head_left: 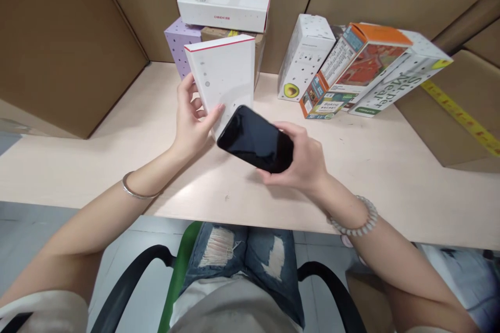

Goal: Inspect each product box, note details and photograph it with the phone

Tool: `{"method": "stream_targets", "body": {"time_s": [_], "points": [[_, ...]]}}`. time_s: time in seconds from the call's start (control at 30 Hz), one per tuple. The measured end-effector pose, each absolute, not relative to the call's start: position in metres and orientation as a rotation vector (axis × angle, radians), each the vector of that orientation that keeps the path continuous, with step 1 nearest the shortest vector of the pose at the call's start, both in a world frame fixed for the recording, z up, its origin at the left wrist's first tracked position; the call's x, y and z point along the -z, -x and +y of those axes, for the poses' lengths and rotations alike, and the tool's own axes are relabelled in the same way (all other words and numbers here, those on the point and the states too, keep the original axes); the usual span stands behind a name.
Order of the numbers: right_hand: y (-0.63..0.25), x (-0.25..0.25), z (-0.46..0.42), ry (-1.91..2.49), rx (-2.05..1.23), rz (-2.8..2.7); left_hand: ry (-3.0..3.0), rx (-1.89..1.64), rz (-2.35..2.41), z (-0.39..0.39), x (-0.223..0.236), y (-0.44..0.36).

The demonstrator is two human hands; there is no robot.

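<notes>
My left hand [195,114] grips a white box [230,73] with a red line along its top edge, tilted upright over the table. The thumb lies on the front face and the fingers are around the left side. In my right hand [302,158] is a black smartphone [253,140], its dark screen facing up toward me. The phone's far corner overlaps the lower part of the white box in view; whether they touch I cannot tell.
Behind the held box, another white box [226,10] lies on a brown carton [260,52] and a purple dotted box [179,44]. Rightward stand an avocado-print box [307,57], an orange box [355,67] and a white-green box [402,75]. Large cardboard cartons [58,47] surround the wooden table [187,192].
</notes>
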State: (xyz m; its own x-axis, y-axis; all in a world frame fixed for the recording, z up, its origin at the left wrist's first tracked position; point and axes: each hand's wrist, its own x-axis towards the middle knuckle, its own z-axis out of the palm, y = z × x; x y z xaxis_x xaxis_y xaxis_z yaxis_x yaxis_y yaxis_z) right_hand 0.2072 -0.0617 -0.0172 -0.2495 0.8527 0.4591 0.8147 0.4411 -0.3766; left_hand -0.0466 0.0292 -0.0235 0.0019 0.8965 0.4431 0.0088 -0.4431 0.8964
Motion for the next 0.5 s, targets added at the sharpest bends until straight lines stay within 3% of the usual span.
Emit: {"method": "stream_targets", "body": {"time_s": [0.2,0.5], "points": [[-0.212,0.035,-0.047,0.817,0.213,-1.746,-1.995,-1.679,0.779,0.066,0.059,0.059],[-0.215,0.037,-0.045,0.827,0.206,-1.738,-2.038,-1.63,0.783,0.062,0.056,0.058]]}}
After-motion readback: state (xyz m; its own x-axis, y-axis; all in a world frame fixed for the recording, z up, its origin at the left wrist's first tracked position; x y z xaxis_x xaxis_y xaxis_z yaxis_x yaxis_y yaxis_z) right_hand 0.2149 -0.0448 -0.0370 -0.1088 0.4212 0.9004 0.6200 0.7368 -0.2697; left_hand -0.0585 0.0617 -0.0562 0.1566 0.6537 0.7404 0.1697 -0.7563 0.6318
